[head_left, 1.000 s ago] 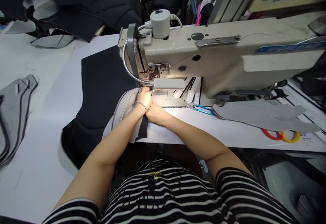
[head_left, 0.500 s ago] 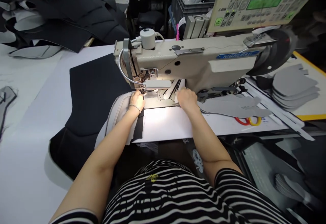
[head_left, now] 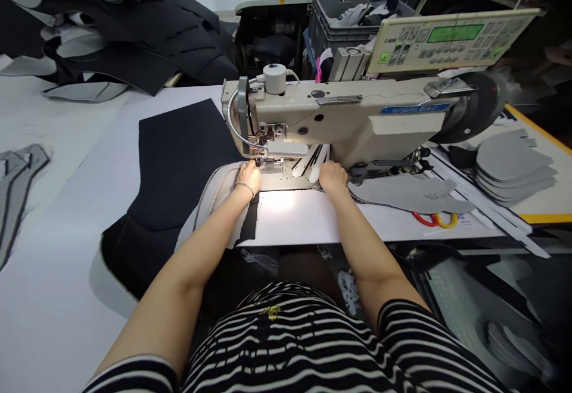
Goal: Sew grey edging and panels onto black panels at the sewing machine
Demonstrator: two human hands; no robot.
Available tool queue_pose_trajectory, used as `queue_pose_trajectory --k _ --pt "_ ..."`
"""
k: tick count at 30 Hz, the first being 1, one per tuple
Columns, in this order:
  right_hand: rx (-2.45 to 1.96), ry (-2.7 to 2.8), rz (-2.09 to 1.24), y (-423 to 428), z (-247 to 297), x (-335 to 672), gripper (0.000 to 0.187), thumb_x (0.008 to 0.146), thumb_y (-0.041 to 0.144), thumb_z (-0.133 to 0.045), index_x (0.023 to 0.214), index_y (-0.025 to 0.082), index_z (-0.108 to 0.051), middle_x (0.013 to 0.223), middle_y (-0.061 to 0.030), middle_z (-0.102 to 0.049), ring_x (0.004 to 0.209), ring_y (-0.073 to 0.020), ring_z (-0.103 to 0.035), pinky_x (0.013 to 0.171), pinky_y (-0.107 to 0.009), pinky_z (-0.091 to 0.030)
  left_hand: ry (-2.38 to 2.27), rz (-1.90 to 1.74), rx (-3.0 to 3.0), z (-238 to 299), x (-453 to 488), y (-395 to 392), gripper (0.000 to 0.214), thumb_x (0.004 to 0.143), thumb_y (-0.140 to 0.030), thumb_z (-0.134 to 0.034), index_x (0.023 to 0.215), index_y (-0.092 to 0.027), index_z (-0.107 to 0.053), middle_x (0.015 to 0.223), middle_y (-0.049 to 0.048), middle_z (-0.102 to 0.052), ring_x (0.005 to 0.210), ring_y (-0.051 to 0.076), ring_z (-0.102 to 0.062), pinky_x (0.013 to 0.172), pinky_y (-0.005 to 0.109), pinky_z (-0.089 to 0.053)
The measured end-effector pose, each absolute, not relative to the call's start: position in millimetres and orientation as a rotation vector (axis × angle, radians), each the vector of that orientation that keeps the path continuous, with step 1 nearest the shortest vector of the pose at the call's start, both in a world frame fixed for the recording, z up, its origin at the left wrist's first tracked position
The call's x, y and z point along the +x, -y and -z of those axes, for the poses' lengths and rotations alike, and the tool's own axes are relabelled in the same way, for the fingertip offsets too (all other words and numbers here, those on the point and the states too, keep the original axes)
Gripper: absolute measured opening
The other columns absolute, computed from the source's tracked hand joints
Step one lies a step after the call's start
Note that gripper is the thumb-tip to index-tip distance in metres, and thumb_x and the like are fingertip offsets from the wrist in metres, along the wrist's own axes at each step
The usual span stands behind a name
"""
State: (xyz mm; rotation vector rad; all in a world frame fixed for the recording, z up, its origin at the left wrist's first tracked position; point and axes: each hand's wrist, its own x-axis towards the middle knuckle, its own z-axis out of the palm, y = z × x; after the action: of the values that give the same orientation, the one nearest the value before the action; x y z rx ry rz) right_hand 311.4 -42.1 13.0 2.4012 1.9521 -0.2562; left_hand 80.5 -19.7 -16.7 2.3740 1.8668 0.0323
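The main risk is judged to lie at the needle. The fingers of the left hand [head_left: 248, 177] are curled close beside the presser foot [head_left: 263, 164] of the beige industrial sewing machine [head_left: 344, 116], so a finger could be caught if the machine were run with the hand left there. The curved grey padded fabric panel [head_left: 218, 193] lies under that hand at the near edge of the machine bed, with a ragged black fabric strip [head_left: 249, 223] along its edge. The layers could creep out of line if pressure were uneven. The large black padded panel [head_left: 179, 161] lies just to the left; whether it is joined to the grey panel cannot be told, but if it is, its weight could drag the work off line.

The left hand is pressed down on the grey panel, and no firm pinch can be made out. The right hand [head_left: 333, 177] is laid palm down beside the white fabric strips [head_left: 313, 164], and nothing is clearly held by it.

The white surface [head_left: 304, 220] carries flat grey cut pieces [head_left: 406, 193] toward its right edge, with a stack of grey cut pieces [head_left: 513, 164] on a yellow-edged board [head_left: 536, 218] beyond. A heap of black panels [head_left: 134, 30] is piled past the far left corner, and a grey plastic crate [head_left: 353, 18] stands behind the machine.
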Motion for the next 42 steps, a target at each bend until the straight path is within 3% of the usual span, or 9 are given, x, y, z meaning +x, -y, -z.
queue_pose_trajectory --k 5,8,11,18,23,27,31,36,42 --pt "2.728 -1.888 0.645 62 -26 319 0.019 0.076 0.011 -0.051 0.089 0.008 -0.064 0.077 -0.0156 -0.066 0.07 -0.022 -0.062 0.061 -0.028 -0.044 -1.6 0.098 2.506 -4 68 38 0.014 0.075 -0.013 -0.055 0.078 -0.014 -0.068 0.097 0.0119 -0.065 0.098 0.025 -0.057 0.094 0.036 -0.043" --pt "2.514 -1.853 1.821 92 -22 310 0.006 0.069 0.02 -0.056 0.064 0.017 -0.053 0.046 0.0021 -0.045 0.04 -0.0096 -0.038 0.042 -0.022 -0.027 -1.371 0.107 2.579 -19 51 64 0.016 0.078 -0.015 -0.052 0.083 -0.016 -0.067 0.094 0.0097 -0.067 0.095 0.023 -0.059 0.094 0.034 -0.045" --pt "1.898 -1.389 2.848 124 -13 279 0.021 0.059 0.025 -0.064 0.06 0.019 -0.044 0.049 0.0043 -0.047 0.036 -0.0025 -0.024 0.037 -0.018 -0.014 -1.244 0.02 2.625 -28 36 91 0.023 0.084 -0.015 -0.048 0.099 -0.016 -0.065 0.109 0.0099 -0.065 0.105 0.022 -0.058 0.098 0.033 -0.045" --pt "1.166 -1.081 3.266 153 -13 204 0.031 0.058 0.028 -0.073 0.069 0.017 -0.047 0.054 0.0036 -0.054 0.039 -0.0028 -0.034 0.039 -0.017 -0.018 -1.404 -0.225 2.77 -15 21 110 0.043 0.087 -0.013 -0.046 0.13 -0.012 -0.049 0.138 0.0189 -0.047 0.116 0.027 -0.053 0.1 0.04 -0.046" --pt "1.056 -1.86 2.817 132 -14 203 0.03 0.076 0.042 -0.066 0.083 0.016 -0.053 0.071 -0.0022 -0.062 0.053 -0.009 -0.051 0.046 -0.02 -0.034 -1.249 -0.413 2.877 -11 5 97 0.032 0.096 -0.019 -0.034 0.121 -0.011 -0.054 0.119 0.0173 -0.06 0.106 0.023 -0.056 0.094 0.039 -0.047" --pt "1.503 -2.995 1.306 100 -3 202 0.019 0.092 0.023 -0.042 0.095 0.013 -0.058 0.102 -0.015 -0.063 0.089 -0.0211 -0.06 0.072 -0.033 -0.047 -1.212 -0.629 2.88 -24 0 84 0.035 0.1 -0.03 -0.03 0.117 -0.013 -0.056 0.116 0.0126 -0.062 0.106 0.02 -0.057 0.094 0.036 -0.046" --pt "0.956 -3.357 0.237 79 17 194 0.036 0.094 0.01 -0.028 0.119 0.009 -0.053 0.135 -0.0205 -0.05 0.125 -0.0282 -0.045 0.096 -0.046 -0.041 -1.2 -0.504 2.93 -34 5 63 0.036 0.1 -0.03 -0.029 0.109 -0.013 -0.06 0.113 0.0111 -0.064 0.107 0.019 -0.057 0.095 0.033 -0.044" --pt "0.809 -3.268 -0.112 77 31 193 0.035 0.094 0.01 -0.031 0.117 0.003 -0.056 0.122 -0.0214 -0.058 0.116 -0.0298 -0.052 0.092 -0.046 -0.044 -1.207 -0.099 2.986 -23 16 39 0.031 0.098 -0.023 -0.033 0.104 -0.012 -0.062 0.113 0.011 -0.064 0.103 0.018 -0.058 0.094 0.03 -0.045" --pt "0.827 -3.239 -0.194 76 33 192 0.026 0.091 0.006 -0.038 0.095 0.009 -0.064 0.091 -0.0118 -0.065 0.085 -0.0232 -0.059 0.073 -0.036 -0.049 -1.334 0.143 2.982 1 31 31 0.032 0.095 -0.017 -0.035 0.113 -0.011 -0.06 0.117 0.0115 -0.062 0.102 0.02 -0.056 0.089 0.03 -0.049"
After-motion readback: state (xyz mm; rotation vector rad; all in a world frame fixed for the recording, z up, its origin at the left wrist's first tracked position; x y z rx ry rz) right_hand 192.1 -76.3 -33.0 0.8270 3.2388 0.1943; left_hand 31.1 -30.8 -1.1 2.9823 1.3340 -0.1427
